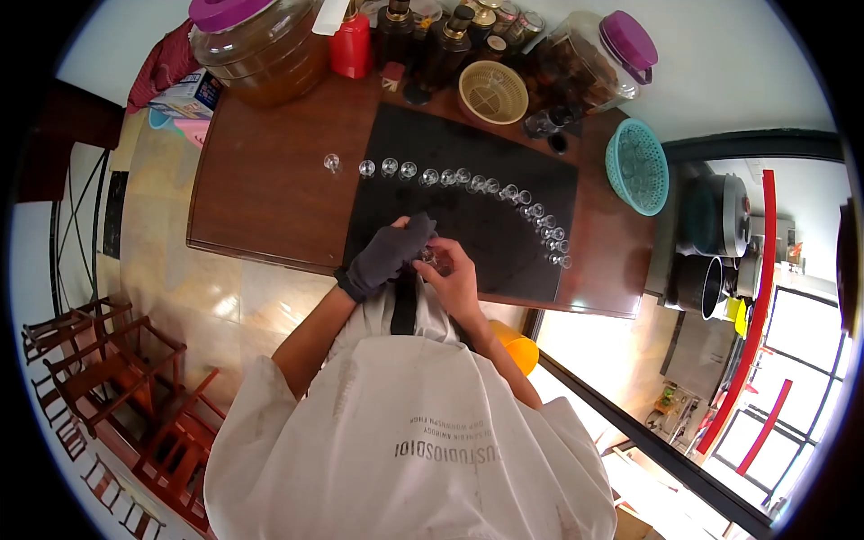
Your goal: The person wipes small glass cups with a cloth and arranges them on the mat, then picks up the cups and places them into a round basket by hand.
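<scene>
Dark mat (504, 247) on the table, little glasses (491, 186) curving 11 to 3 o'clock, and right hand (457, 281)'s pinching a small glass (428, 258) at 12, gloved left hand (389, 256) alongside (can't tell its grip), so moving it calls for gentle fingers imo.

Along the far side of the surface (261, 180) we see a brown-filled jar (270, 67), a red bottle (351, 47) and a clear jar (585, 67). Wooden chairs (108, 373) stand to our left; a yellow bucket (516, 346) shows at our right.
</scene>
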The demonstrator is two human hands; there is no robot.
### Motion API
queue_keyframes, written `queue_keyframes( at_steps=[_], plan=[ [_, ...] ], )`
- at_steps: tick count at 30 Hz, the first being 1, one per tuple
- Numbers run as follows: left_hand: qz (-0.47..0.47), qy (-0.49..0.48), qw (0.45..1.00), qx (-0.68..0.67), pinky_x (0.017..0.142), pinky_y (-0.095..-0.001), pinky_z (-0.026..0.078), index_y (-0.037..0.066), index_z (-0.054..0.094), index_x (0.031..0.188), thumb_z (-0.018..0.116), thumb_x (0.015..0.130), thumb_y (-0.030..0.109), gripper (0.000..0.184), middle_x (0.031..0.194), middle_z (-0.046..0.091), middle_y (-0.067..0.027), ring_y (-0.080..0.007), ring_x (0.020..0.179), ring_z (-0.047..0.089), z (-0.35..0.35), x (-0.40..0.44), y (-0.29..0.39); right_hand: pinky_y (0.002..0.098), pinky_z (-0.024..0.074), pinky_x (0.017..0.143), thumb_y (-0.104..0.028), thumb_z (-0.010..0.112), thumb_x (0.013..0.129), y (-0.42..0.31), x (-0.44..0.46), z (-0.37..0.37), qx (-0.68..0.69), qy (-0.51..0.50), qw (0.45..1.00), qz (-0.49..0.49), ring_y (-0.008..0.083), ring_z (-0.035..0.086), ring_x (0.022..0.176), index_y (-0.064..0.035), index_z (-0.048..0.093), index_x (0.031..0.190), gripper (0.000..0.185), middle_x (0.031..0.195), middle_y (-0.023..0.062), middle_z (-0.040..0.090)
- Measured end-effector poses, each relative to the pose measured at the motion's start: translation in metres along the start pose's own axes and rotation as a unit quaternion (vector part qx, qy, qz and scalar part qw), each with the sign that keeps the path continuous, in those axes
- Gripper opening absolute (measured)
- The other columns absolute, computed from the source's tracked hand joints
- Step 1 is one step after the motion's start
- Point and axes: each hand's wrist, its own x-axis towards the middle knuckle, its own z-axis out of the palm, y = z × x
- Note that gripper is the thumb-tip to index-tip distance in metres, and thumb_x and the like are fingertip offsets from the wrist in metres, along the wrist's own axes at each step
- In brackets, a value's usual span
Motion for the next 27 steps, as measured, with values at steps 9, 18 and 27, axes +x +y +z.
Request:
queue_keyframes(
  at_steps=[9,18,27],
  plan=[
    [0.318,-0.088,0.831,0.448,0.073,-0.0293,0.051,0.001,0.056,0.116,0.056,0.086,0.012,0.032,0.104,0.062,-0.0139,-0.0223,0.087,0.064,-0.005,-0.003,0.004,0.0241,0.0467,0.066,-0.007,0.078,0.075,0.006,-0.002,-0.004,-0.021,0.001,0.999,0.045,0.0097,0.055,0.073,-0.0016,0.054,0.101,0.036,0.085,0.0044,0.061],
    [0.179,0.003,0.950,0.258,0.071,-0.0310,0.052,0.000,0.052,0.119,0.056,0.084,0.005,0.036,0.111,0.063,-0.0142,-0.0241,0.089,0.066,-0.012,0.004,-0.009,0.0219,0.0455,0.065,-0.002,0.070,0.079,0.011,0.003,0.001,0.034,0.029,0.999,0.011,0.0075,0.057,0.075,-0.0024,0.056,0.106,0.031,0.084,0.0029,0.062],
    [0.101,0.106,0.988,-0.055,0.051,-0.0280,0.049,0.009,0.056,0.109,0.056,0.094,0.023,0.020,0.083,0.060,0.0000,-0.0103,0.063,0.056,-0.024,0.011,-0.020,0.0183,0.0424,0.060,-0.003,0.070,0.080,0.039,0.008,-0.018,0.003,0.097,0.994,0.046,0.0036,0.050,0.066,-0.0025,0.059,0.102,0.024,0.076,-0.0020,0.056]
  ],
)
